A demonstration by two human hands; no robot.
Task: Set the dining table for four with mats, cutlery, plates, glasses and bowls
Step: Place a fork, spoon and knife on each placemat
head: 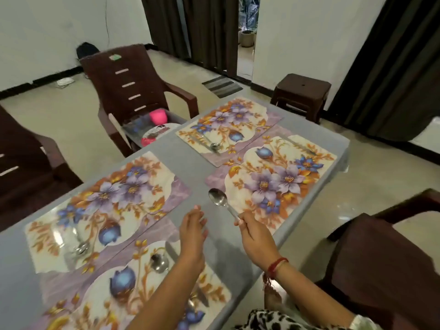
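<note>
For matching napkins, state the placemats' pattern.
The rectangular placemats show purple and blue flowers, orange leaves on cream; head view.

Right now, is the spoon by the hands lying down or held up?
Held up. The right hand pinches the spoon by its handle, bowl pointing away over the table.

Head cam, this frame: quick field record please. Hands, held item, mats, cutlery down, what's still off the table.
left hand: open, fingers straight, over the table, holds nothing
right hand: grips spoon by its handle, bowl end pointing away
mats: four floral, far left, far right, near left, nearest
laid spoons: one each on far left, near left and nearest; none seen on far right
off table: plates and pink cup on chair
</note>
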